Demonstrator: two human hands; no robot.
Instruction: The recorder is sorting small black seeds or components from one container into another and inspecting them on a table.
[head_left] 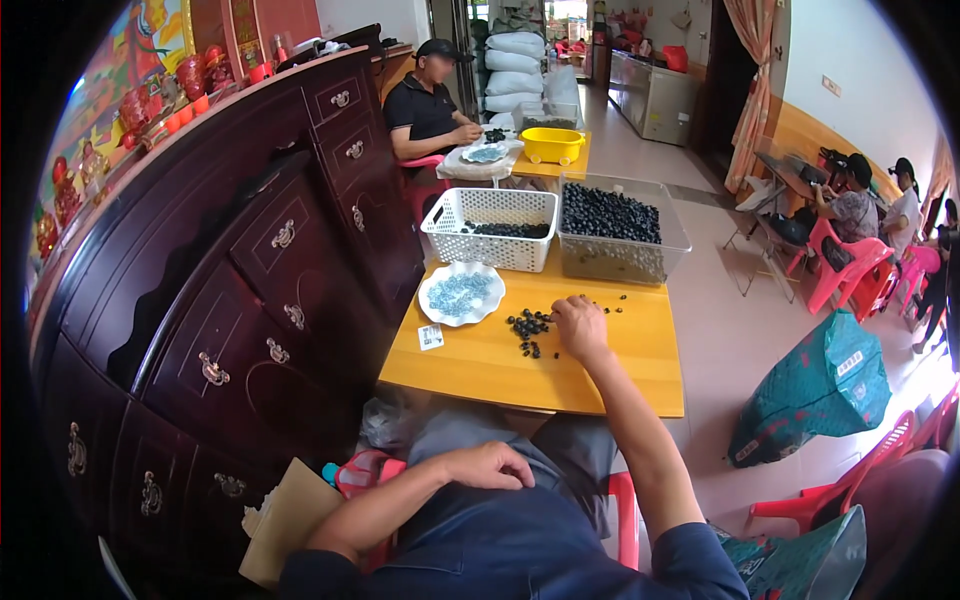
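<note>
1. Closest to my camera, the left hand [490,466] is just lying against the dark shirt [510,535], palm down, fingers loosely bent and a bit apart.
2. Right arm is stretched out over the yellow wooden table [520,378]. The right hand [580,325] is down at the tabletop with its fingers bent and bunched narrow. Fingertips are hidden from where I sit, so I can't tell if they're pinching a piece.
3. The loose black pieces [528,328] are on the table just left of that hand, small, shiny and clumped together. A few strays sit to its right.
4. Left of the clump I've got a small white card [431,337], and just beyond it a wavy-edged white plate [455,320] with pale blue bits [460,295] on it.
5. Far edge of the table: a white perforated basket [490,254] with dark pieces inside, right beside a clear bin [625,266] heaped with more black ones.
6. Past that, I see a yellow tub [552,147], a seated co-worker [425,112] in a black cap, and stacked white sacks [515,64].
</note>
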